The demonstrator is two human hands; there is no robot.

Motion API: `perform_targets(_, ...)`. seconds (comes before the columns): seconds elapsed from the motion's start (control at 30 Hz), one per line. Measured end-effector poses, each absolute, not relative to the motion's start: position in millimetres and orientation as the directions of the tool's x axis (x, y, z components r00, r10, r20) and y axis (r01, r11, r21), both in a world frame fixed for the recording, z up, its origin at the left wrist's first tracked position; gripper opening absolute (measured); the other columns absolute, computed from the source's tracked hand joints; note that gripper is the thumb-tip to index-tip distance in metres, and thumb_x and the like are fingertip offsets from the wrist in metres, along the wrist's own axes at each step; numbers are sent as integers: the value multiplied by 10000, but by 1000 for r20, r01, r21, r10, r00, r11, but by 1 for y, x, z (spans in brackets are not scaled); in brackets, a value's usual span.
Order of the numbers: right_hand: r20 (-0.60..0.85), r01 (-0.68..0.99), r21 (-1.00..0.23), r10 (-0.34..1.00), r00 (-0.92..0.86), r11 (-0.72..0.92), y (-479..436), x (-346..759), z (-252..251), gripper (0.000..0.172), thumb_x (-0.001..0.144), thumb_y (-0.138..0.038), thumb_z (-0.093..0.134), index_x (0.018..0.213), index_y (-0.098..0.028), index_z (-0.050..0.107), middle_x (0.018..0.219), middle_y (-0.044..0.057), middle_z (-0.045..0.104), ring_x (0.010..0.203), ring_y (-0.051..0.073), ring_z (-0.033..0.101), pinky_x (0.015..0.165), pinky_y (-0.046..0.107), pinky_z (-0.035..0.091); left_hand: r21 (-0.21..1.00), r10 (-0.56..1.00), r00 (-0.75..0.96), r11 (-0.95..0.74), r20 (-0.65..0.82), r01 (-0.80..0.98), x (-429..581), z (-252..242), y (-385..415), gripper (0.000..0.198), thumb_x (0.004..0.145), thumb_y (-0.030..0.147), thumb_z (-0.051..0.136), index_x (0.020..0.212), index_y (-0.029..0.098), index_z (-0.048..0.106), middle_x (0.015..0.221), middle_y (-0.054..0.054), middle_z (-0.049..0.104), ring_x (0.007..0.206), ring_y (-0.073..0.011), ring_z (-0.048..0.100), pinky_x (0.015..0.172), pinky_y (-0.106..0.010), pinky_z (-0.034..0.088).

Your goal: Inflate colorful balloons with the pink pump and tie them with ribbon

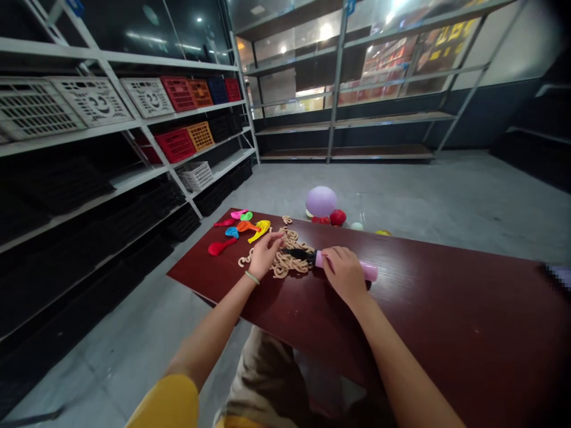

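Observation:
My right hand (345,274) is wrapped round a pink tube-shaped balloon pump (370,271), which lies low over the table with its black front end pointing left. Close to that black tip is my left hand (266,254), its thumb and fingers pinched together; what they hold, if anything, is too small to make out. Under and around the black end spreads a pile of beige curled strips (292,269). Left of the pile lie several limp balloons, among them a yellow balloon (259,230), an orange balloon (246,226), a blue balloon (231,232) and a red balloon (221,246).
The dark red table (437,291) stretches to the right. Beyond its far edge, an inflated purple balloon (321,201) and a smaller red balloon (338,217) rest on the floor. Shelves with crates (178,144) line the left wall; a metal rack (332,125) stands behind.

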State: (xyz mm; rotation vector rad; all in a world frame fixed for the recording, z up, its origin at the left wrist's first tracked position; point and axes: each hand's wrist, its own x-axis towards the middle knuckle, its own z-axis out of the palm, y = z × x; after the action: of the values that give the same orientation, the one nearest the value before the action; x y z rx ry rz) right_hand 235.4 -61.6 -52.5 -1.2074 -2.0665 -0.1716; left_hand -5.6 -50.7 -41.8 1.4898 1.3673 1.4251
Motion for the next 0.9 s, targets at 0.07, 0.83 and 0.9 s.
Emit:
perform_targets(0.07, 657, 789, -227, 687, -309, 571, -62, 233, -55, 156, 943, -221, 482, 904, -189, 630, 931, 57, 645, 906, 204, 522, 816, 329, 359, 931, 948, -193, -183, 252, 315, -23, -47, -53, 248, 890, 303, 567, 1081, 179, 665, 945, -70, 721, 853, -183, 689, 773, -301, 540)
perform_targets(0.83, 624, 812, -187, 705, -337, 553, -65, 225, -63, 215, 940, -261, 482, 1067, -198, 643, 1079, 92, 639, 1020, 230, 537, 932, 383, 391, 766, 875, -343, -47, 341, 641, -94, -67, -16, 156, 868, 321, 604, 785, 190, 626, 798, -78, 666, 753, -211, 607, 769, -308, 448)
perform_targets(0.9, 575, 840, -110, 723, -383, 532, -62, 230, -53, 256, 938, -267, 476, 1130, -200, 630, 1103, 101, 646, 1027, 245, 542, 926, 404, 373, 867, 891, -363, -63, 272, 495, -88, -56, -14, 175, 850, 335, 627, 754, 189, 623, 713, -51, 657, 675, -185, 591, 707, -285, 452)
